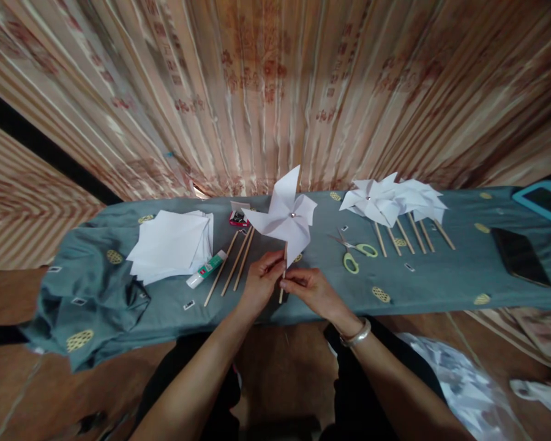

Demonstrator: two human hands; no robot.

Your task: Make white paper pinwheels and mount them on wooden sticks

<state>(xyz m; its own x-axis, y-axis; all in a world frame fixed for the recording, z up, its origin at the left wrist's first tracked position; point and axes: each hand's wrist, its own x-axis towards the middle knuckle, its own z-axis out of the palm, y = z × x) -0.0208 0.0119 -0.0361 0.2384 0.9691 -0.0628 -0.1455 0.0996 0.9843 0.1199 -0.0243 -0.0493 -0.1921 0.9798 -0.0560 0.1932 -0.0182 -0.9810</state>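
A white paper pinwheel with a shiny pin at its middle stands upright in front of me on a thin wooden stick. My left hand closes its fingers round the stick just below the paper blades. Lower on the same stick, my right hand pinches it between thumb and fingers. The stick's bottom end shows beneath the hands. Left of the pinwheel lie several loose wooden sticks and a small red box with dark contents. A pair of scissors with yellow-green handles lies to the right, blades part open.
A stack of white paper sheets and a glue stick lie at left. Several pinwheels overlap at right. Beyond them are a black phone and a blue-framed tablet. A curtain hangs behind the cloth-covered table.
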